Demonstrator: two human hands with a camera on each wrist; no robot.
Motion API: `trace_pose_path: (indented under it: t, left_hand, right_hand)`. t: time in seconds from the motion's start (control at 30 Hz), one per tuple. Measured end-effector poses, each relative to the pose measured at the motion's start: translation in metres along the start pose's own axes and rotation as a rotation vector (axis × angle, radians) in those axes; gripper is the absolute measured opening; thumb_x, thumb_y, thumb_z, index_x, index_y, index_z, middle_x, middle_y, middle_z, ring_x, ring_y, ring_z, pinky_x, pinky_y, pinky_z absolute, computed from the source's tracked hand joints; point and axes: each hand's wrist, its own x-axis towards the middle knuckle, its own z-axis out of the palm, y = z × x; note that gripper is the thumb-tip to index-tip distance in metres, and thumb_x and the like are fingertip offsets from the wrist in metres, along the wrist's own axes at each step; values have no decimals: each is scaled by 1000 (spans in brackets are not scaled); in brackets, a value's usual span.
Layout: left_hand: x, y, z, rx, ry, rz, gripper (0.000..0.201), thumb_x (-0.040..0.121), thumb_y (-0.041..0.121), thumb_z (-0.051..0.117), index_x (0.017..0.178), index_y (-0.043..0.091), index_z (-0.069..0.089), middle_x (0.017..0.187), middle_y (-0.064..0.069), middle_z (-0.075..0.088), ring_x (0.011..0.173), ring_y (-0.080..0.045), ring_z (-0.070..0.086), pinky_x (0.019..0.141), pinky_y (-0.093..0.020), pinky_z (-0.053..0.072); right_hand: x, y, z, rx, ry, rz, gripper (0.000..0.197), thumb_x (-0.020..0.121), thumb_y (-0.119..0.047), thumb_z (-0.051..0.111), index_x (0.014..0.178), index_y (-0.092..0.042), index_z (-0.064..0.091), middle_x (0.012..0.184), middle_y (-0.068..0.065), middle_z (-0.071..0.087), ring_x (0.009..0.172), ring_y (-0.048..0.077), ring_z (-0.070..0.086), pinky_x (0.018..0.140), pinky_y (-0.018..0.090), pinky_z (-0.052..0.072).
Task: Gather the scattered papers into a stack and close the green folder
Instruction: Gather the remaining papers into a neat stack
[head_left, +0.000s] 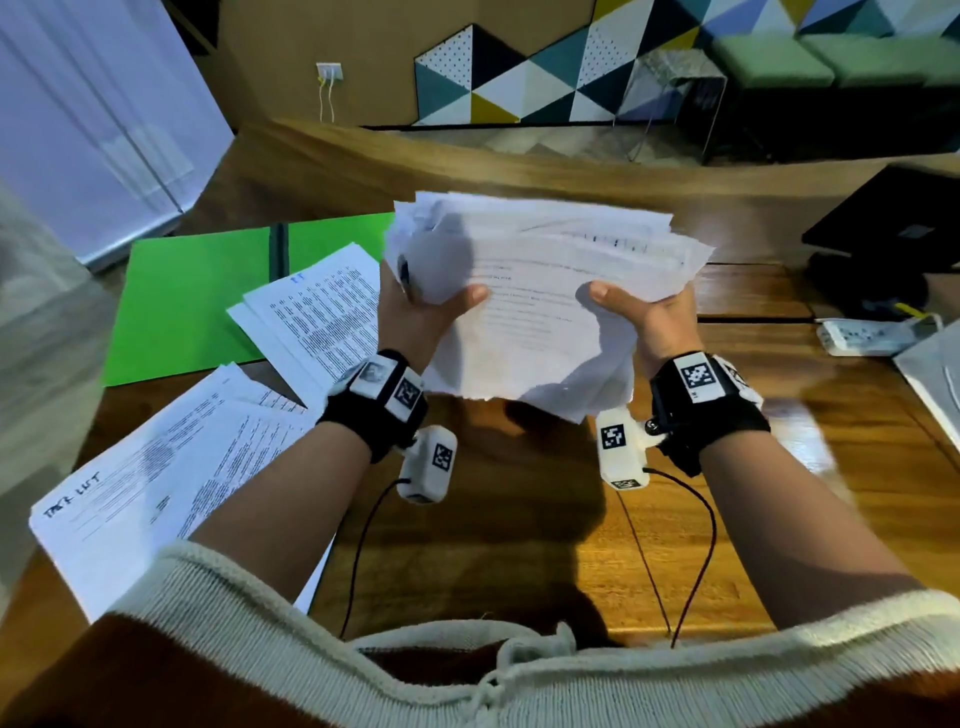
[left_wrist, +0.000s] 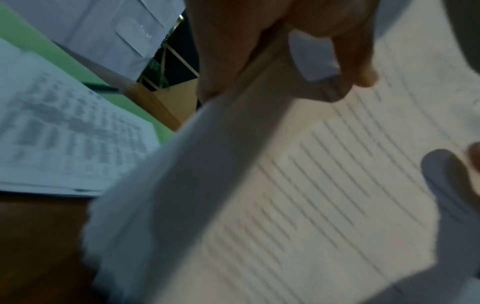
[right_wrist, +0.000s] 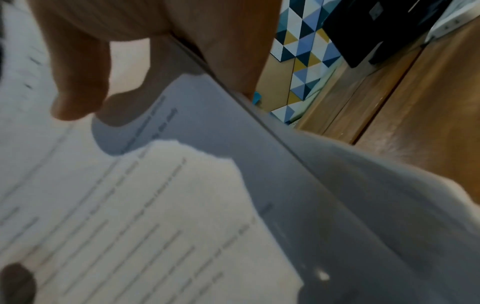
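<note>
I hold a thick, uneven stack of papers in the air above the wooden table. My left hand grips its left edge, thumb on top; my right hand grips the right edge the same way. Both wrist views show a thumb pressed on the printed top sheet. The green folder lies open and flat at the left. A few printed sheets lie partly on it. More loose papers lie nearer me at the left.
A black device and a white power strip sit at the table's right side. A grey object's corner shows at the right edge. The wall with coloured triangles is beyond the table.
</note>
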Motion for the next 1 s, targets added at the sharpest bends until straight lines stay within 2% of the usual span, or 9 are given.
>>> trace_pose_path:
  t: [0.1,0.17,0.27,0.4,0.47,0.57,0.7,0.83,1.0]
  left_hand:
    - [0,-18,-10,113,-112,-93,92,42,31,90,118,14,40,117,8,57,113,-11,55,94,-23,47]
    - [0,-25,-17,153,-226,-114,87,48,24,90,122,9,48,118,9,61,111,-7,59,92,-22,48]
    - [0,-28,-22,201,-256,-172,55,60,11,87,109,3,65,96,-2,71,82,-4,69,78,-30,52]
    - [2,-33,-21,159,-164,-210,50,59,13,85,105,2,68,102,-18,71,94,-30,68,84,-45,55]
    - [-1,-32,-19,125,-170,-201,50,62,6,83,110,-1,66,101,-14,70,89,-24,70,79,-37,56]
    - [-2,-29,-19,66,-205,-185,50,65,-7,78,112,-5,63,91,-3,68,76,-6,69,72,-24,54]
    - [-5,-24,-25,49,-301,-185,54,44,19,85,95,16,68,90,4,73,89,-16,68,84,-33,56]
    - [-9,-19,-34,-149,-167,-172,26,61,3,67,81,17,60,70,0,66,60,-10,63,61,-24,53]
    - [-13,-21,-47,-159,-87,-106,25,74,1,63,62,22,54,60,-3,55,60,-16,53,68,-30,50]
  right_hand:
    - [-3,8,-6,-24,-14,34,44,71,17,68,108,-6,62,90,-5,75,89,9,71,72,21,55]
    - [-2,8,-8,-18,-8,41,52,69,16,70,118,2,57,101,4,72,94,15,70,74,23,55]
    - [8,-9,-11,-123,-49,-26,56,68,10,75,118,-4,54,107,5,67,95,13,67,78,24,53]
    - [19,-63,7,-843,-347,-218,72,58,-56,76,121,-26,56,117,-11,61,108,7,57,98,31,43]
    - [21,-83,31,-1378,-519,-211,90,58,-71,66,133,-26,47,127,-1,60,117,20,56,98,39,44]
    - [17,-86,74,-1799,-556,-251,78,72,-56,71,136,-23,42,119,8,62,108,30,58,78,36,43]
    - [14,-68,106,-1811,-565,-344,57,75,-34,71,125,-18,48,107,9,64,96,30,60,69,33,40]
    - [17,-65,107,-1782,-520,-329,43,79,-27,69,119,-15,55,108,12,63,98,32,61,75,37,46]
    - [18,-66,101,-1730,-490,-270,41,77,-33,76,107,-9,62,109,13,63,101,33,60,81,38,47]
